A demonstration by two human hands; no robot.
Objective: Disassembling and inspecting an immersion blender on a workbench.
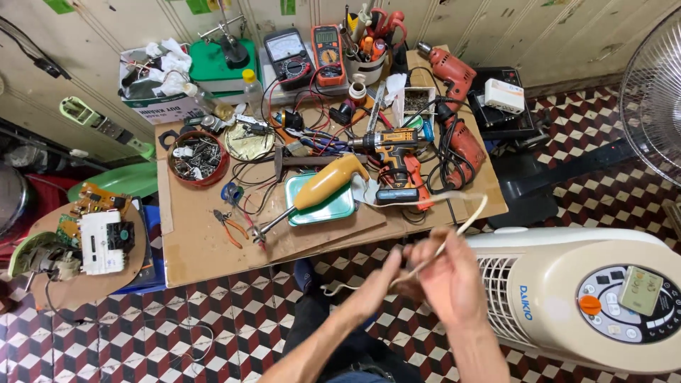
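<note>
The white cord (pixel 464 225) was in both of the person's hands, held in the air just off the front edge of the cardboard-covered surface (pixel 213 245) and beside the cream fan casing (pixel 567 298) that lay on the chequered floor (pixel 234 319). The right hand (pixel 454 280) had its grip closed around the cord, which rose from the fist and curved up to the right, over the corner of the surface. The left hand (pixel 379 280) met it from the left, fingers pinched on the same cord; both hands were blurred, so the exact finger positions were hard to make out. A loose end trailed down to the left, below the left wrist.

On the surface, well apart from the hands, a hand blender with a yellow handle (pixel 319 190) lay across a teal tray (pixel 323 206). Near it were orange-handled pliers (pixel 230 227), a round red tin of screws (pixel 197 157), a yellow-and-black cordless drill (pixel 394 152) and a red corded drill (pixel 454 92). Two multimeters (pixel 308 53) leaned against the wall at the back. To the left, a circuit board (pixel 99 202) and a white part sat on a round stool.
</note>
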